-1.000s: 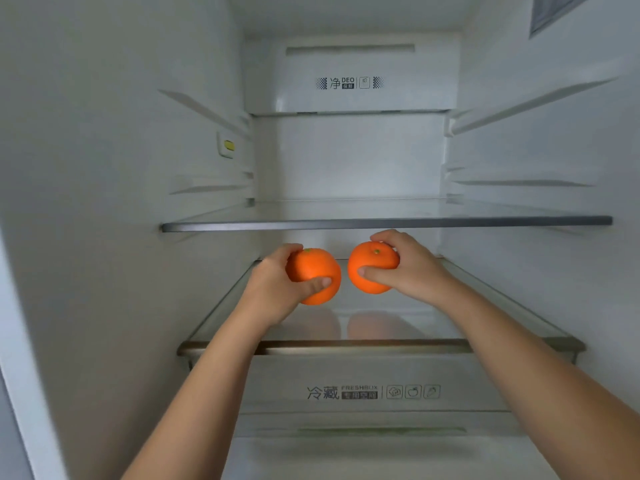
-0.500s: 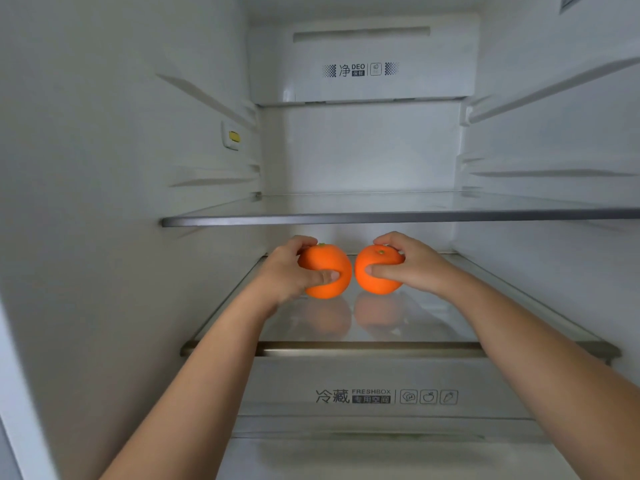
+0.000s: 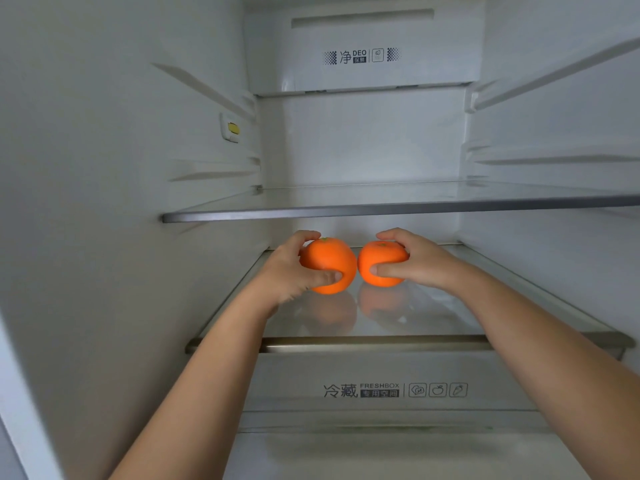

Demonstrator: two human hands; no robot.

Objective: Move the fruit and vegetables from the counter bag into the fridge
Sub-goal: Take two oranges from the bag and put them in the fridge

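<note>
Two oranges sit side by side on the lower glass shelf (image 3: 346, 346) inside the open fridge, almost touching. My left hand (image 3: 291, 271) grips the left orange (image 3: 329, 261), thumb across its front and fingers over its top. My right hand (image 3: 419, 261) grips the right orange (image 3: 382, 258) in the same way. Both fruits show green stem spots on top and cast reflections in the glass beneath them. The counter bag is out of view.
An upper glass shelf (image 3: 381, 207) runs just above my hands. Below the lower shelf is a drawer labelled FRESHBOX (image 3: 381, 389). The fridge's white side walls (image 3: 104, 202) carry shelf rails, and a small yellow-marked switch (image 3: 231, 128) sits on the left wall.
Both hands have carried the oranges deeper into the fridge and down onto the lower shelf; the oranges now sit closer together.
</note>
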